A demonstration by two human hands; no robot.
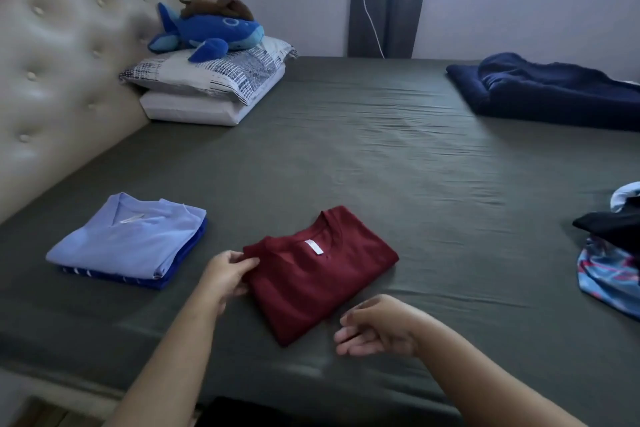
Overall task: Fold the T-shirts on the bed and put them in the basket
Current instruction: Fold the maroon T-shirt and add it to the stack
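Red shirt [320, 274] lies folded flat on the bed [381, 156], collar on the far side, white neck label showing.

Left hand [227, 272] pinches the shirt's left edge just below the collar corner, thumb on top, fingers curled under the fold. Right hand [375, 331] hangs just off the near right corner, fingers loosely curled, holding nothing, apart from the cloth.

Left of the pinch: a stack [130, 241] of folded shirts, pale blue on top, darker blue beneath. Far right of the free hand: an unfolded pile [611, 246], black over a patterned piece. No basket in view.

Handling, by judgement: thin knit, light, limp. One pinched edge will not carry it; the layers would sag and the fold open. Better to slide flat fingers under both long sides and lift it level, or support from beneath with a palm. Cloth on sheet looks grippy, not slippery, so dragging would rumple the bottom layer. Nothing fragile.
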